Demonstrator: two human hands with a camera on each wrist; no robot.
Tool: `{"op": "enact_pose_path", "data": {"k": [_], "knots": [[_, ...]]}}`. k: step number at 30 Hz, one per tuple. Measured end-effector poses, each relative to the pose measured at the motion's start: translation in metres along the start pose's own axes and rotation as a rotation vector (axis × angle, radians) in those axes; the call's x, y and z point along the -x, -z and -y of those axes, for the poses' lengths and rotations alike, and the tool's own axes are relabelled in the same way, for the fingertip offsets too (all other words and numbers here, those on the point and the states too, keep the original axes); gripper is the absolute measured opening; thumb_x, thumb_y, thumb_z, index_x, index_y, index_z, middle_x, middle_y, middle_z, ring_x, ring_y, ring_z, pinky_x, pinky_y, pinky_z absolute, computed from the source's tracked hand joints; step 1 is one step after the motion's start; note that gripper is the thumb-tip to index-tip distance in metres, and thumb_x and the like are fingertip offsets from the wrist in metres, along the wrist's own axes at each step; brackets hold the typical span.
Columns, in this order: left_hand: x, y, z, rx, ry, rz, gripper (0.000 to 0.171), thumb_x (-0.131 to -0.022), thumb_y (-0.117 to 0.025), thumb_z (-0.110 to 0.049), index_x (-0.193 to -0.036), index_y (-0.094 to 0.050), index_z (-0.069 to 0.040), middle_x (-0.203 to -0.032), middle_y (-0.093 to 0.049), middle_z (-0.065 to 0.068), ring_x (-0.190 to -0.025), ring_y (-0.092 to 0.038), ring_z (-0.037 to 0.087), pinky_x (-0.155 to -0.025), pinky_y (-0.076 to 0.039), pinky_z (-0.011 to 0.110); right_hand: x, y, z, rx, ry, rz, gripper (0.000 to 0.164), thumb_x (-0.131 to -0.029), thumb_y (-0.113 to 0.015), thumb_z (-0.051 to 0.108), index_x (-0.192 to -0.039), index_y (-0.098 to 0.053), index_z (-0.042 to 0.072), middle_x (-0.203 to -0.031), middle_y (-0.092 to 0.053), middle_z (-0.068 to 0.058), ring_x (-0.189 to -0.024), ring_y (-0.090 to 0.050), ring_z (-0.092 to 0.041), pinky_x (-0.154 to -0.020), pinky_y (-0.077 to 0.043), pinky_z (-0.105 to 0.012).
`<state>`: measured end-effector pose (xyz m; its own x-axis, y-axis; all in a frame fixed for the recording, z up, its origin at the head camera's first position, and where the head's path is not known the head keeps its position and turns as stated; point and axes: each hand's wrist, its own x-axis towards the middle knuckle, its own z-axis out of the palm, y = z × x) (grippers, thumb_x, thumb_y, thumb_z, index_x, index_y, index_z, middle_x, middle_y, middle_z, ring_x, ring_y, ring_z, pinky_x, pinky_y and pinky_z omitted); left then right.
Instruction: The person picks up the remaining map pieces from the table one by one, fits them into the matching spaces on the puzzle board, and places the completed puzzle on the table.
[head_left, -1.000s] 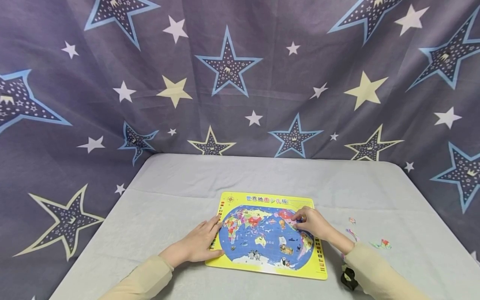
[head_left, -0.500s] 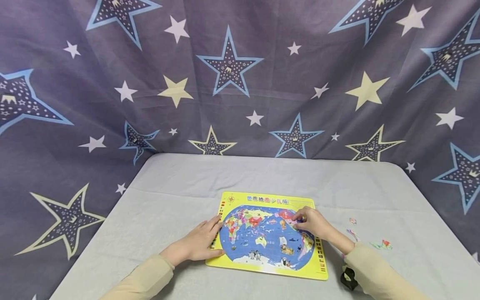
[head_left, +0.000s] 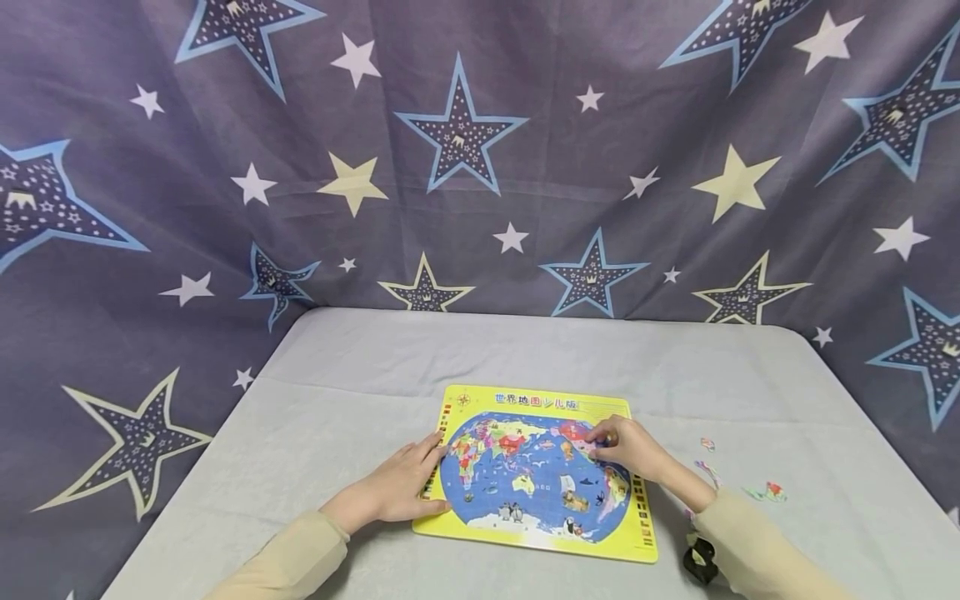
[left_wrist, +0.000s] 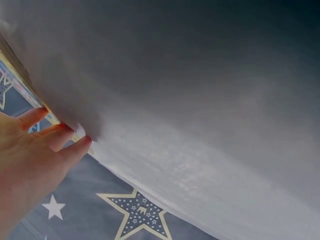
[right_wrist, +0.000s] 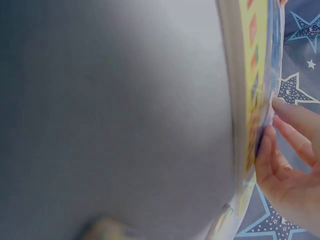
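A yellow-bordered world map puzzle board [head_left: 525, 542] lies flat on the table, its blue oval map filled with coloured lands and animal pictures. My left hand [head_left: 401, 483] rests on the board's left edge, fingers extended, thumb near the lower left. In the left wrist view, the fingertips [left_wrist: 85, 142] touch the rim. My right hand [head_left: 626, 446] is over the map's upper right, thumb and curled fingers at a pink puzzle piece [head_left: 573, 431] that they partly cover. The right wrist view shows those fingertips [right_wrist: 280, 106] right at the board's surface.
To the right of the board lie loose puzzle pieces: a small reddish one [head_left: 707, 444], a purple one [head_left: 705, 471] and a green and red one [head_left: 772, 492]. A black object [head_left: 701, 560] sits by the right sleeve. A star-printed curtain [head_left: 510, 192] hangs behind the grey-covered table [head_left: 375, 350].
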<state>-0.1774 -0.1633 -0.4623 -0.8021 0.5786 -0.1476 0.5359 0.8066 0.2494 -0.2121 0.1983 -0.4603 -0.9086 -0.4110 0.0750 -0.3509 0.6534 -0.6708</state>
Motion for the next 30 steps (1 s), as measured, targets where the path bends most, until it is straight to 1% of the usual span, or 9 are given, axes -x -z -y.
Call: {"op": "enact_pose_path", "data": {"k": [4, 9, 13, 18, 22, 25, 30], "knots": [[0.000, 0.000, 0.000, -0.002, 0.002, -0.001, 0.083, -0.078, -0.049, -0.059, -0.135, -0.030, -0.001, -0.142, -0.020, 0.019, -0.130, -0.024, 0.030, -0.104, -0.023, 0.045, 0.002, 0.003, 0.000, -0.014, -0.005, 0.011, 0.017, -0.076, -0.066, 0.005, -0.092, -0.066, 0.002, -0.085, -0.058, -0.005, -0.072, -0.047, -0.013, -0.059, -0.043, -0.021], [0.000, 0.000, -0.001, 0.004, 0.001, -0.003, 0.083, -0.078, -0.050, -0.058, -0.134, -0.031, 0.000, -0.142, -0.021, 0.020, -0.129, -0.025, 0.030, -0.104, -0.023, 0.045, 0.008, 0.009, -0.001, -0.056, -0.007, 0.035, 0.020, -0.077, -0.065, 0.006, -0.096, -0.065, -0.001, -0.089, -0.059, -0.009, -0.070, -0.050, -0.013, -0.058, -0.045, -0.020], [0.000, -0.001, -0.001, 0.005, 0.007, -0.007, 0.083, -0.077, -0.050, -0.059, -0.134, -0.031, -0.001, -0.142, -0.022, 0.019, -0.129, -0.026, 0.030, -0.104, -0.023, 0.045, 0.012, 0.016, -0.001, -0.086, -0.015, 0.037, 0.021, -0.077, -0.065, 0.006, -0.097, -0.064, -0.001, -0.093, -0.059, -0.012, -0.065, -0.049, -0.012, -0.053, -0.043, -0.019], [0.000, -0.001, -0.001, 0.010, 0.014, -0.004, 0.083, -0.077, -0.051, -0.059, -0.134, -0.032, -0.002, -0.142, -0.022, 0.019, -0.128, -0.026, 0.030, -0.103, -0.024, 0.045, 0.017, 0.023, 0.000, -0.114, -0.022, 0.044, 0.023, -0.078, -0.064, 0.005, -0.099, -0.063, -0.003, -0.089, -0.056, -0.013, -0.062, -0.046, -0.012, -0.047, -0.042, -0.020], [0.000, 0.000, -0.002, 0.009, 0.013, 0.002, 0.083, -0.077, -0.051, -0.058, -0.134, -0.031, -0.001, -0.142, -0.022, 0.019, -0.128, -0.026, 0.030, -0.104, -0.024, 0.045, 0.019, 0.027, -0.002, -0.097, -0.026, 0.039, 0.024, -0.077, -0.063, 0.003, -0.100, -0.061, -0.005, -0.087, -0.058, -0.012, -0.068, -0.051, -0.014, -0.052, -0.046, -0.021], [0.000, 0.000, -0.002, 0.007, 0.015, 0.002, 0.083, -0.077, -0.051, -0.058, -0.134, -0.031, -0.002, -0.142, -0.021, 0.019, -0.129, -0.026, 0.029, -0.104, -0.024, 0.045, 0.021, 0.032, -0.004, -0.076, -0.031, 0.030, 0.023, -0.077, -0.062, 0.003, -0.100, -0.061, -0.004, -0.089, -0.060, -0.012, -0.073, -0.054, -0.017, -0.057, -0.048, -0.021], [-0.001, 0.001, -0.003, -0.001, 0.016, -0.001, 0.083, -0.077, -0.050, -0.058, -0.135, -0.031, -0.001, -0.142, -0.022, 0.019, -0.129, -0.025, 0.029, -0.104, -0.024, 0.044, 0.024, 0.040, -0.004, -0.074, -0.053, 0.026, 0.023, -0.078, -0.062, 0.004, -0.099, -0.061, -0.004, -0.088, -0.060, -0.012, -0.073, -0.055, -0.017, -0.056, -0.048, -0.022]]}}
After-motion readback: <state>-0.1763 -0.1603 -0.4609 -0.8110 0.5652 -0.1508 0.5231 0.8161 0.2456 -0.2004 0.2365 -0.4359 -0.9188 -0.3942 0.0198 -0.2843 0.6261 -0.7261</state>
